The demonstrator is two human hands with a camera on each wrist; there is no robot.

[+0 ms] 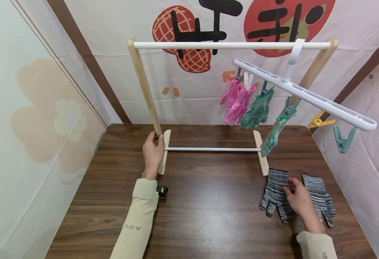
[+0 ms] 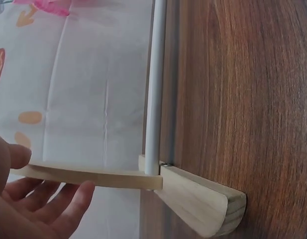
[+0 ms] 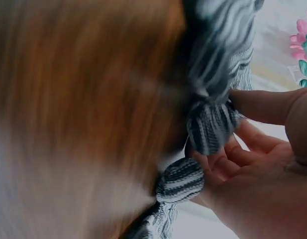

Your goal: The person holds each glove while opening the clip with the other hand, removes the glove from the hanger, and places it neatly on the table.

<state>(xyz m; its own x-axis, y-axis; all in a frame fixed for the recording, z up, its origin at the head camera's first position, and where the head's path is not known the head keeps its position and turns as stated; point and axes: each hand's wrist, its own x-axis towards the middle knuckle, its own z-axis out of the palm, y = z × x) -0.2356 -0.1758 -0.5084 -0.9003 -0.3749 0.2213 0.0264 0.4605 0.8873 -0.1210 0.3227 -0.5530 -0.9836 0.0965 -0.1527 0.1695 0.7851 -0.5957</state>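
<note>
My left hand (image 1: 153, 153) holds the lower part of the rack's left wooden post (image 1: 144, 86). In the left wrist view its thumb lies on one side of the post and the fingers on the other. My right hand (image 1: 299, 198) is at the inner edge of a grey-and-black striped knit glove (image 1: 276, 187) lying on the table. Thumb and fingers pinch that glove, seen blurred in the right wrist view. A matching striped glove (image 1: 317, 190) lies just right of the hand, partly behind it.
A white clip hanger (image 1: 332, 104) hooks over the rack's top bar (image 1: 208, 45). Pink gloves (image 1: 238, 108) and green gloves (image 1: 257, 109) hang from its clips. Its near end carries a yellow clip (image 1: 320, 120) and a teal clip (image 1: 343, 140). Printed fabric walls surround the wooden table (image 1: 208, 216).
</note>
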